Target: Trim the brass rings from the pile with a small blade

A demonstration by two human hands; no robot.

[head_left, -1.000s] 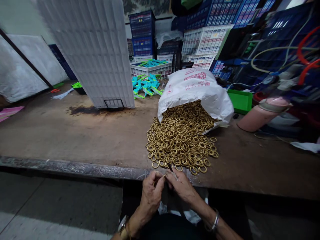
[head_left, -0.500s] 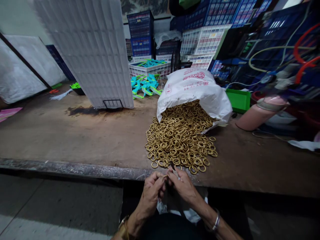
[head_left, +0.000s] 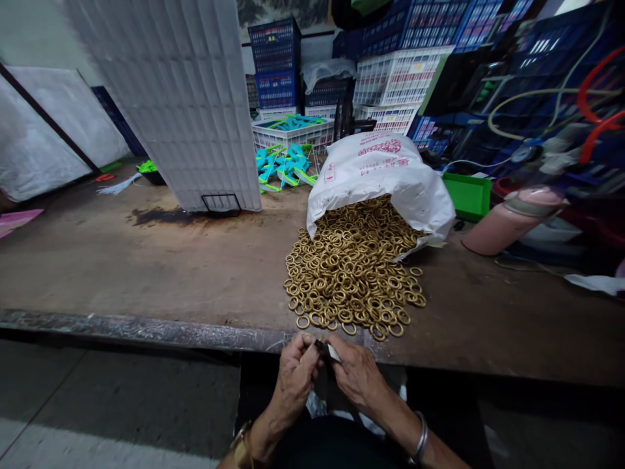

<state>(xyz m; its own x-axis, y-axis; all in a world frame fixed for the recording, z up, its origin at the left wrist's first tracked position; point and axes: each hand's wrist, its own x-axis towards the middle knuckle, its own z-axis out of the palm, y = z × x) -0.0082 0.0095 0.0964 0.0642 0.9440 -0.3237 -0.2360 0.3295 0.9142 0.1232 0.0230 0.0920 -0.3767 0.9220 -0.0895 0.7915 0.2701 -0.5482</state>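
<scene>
Just off the table's front edge, my left hand (head_left: 296,365) is closed in a pinch on a gold ring, mostly covered by the fingers. My right hand (head_left: 359,372) grips a small knife (head_left: 334,353), its dark blade pointing left against the left fingertips where the ring is. Beyond both hands lies a heap of gold rings (head_left: 349,273). They spill out of a white sack (head_left: 375,166) with red print that rests on its side, mouth toward me.
A tall white ribbed panel (head_left: 190,117) stands on the wooden table (head_left: 97,267). Behind are turquoise and green parts (head_left: 288,163), blue crates (head_left: 276,65) and white crates (head_left: 390,78). To the right sit a green tray (head_left: 469,195) and a tilted pink bottle (head_left: 508,221).
The knife blade has swung from pointing up and away to lying leftward against the ring in my left fingers. The ring, visible before, is now mostly hidden.
</scene>
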